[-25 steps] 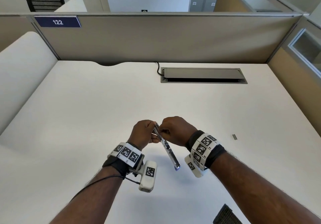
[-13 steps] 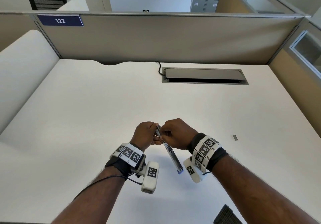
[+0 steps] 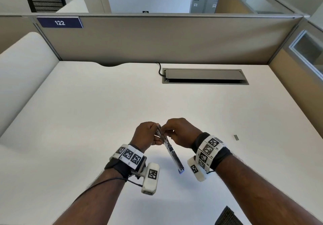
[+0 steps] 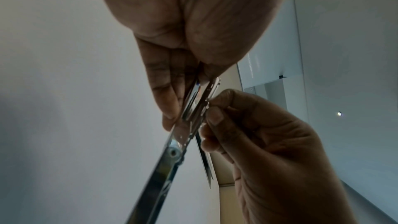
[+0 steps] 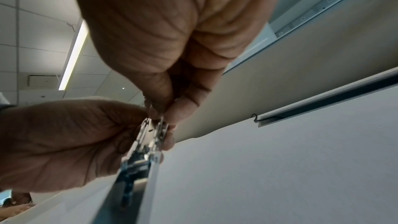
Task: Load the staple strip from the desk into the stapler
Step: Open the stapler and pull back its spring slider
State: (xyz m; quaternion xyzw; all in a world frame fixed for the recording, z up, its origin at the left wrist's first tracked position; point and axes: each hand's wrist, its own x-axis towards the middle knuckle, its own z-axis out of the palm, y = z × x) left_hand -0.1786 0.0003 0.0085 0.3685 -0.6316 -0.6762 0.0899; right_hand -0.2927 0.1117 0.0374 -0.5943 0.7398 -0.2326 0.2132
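Observation:
A chrome stapler [image 3: 172,152] is swung open and held slanted above the white desk [image 3: 87,120], its blue-tipped end pointing toward me. My left hand [image 3: 150,134] grips its far half from the left, fingers curled round the metal rail [image 4: 189,101]. My right hand [image 3: 172,131] pinches the same far end between thumb and fingertips [image 5: 170,113]. Whether any staples sit between those fingers is hidden. A small grey staple strip [image 3: 236,137] lies on the desk, well to the right of both hands.
A grey cable hatch [image 3: 205,76] with a black cord is set into the desk at the back. Beige partition walls [image 3: 157,39] close the back and right sides. A dark object [image 3: 227,216] pokes in at the near edge.
Both hands and the stapler stay almost where they were. The right fingers have shifted slightly at the stapler's far end.

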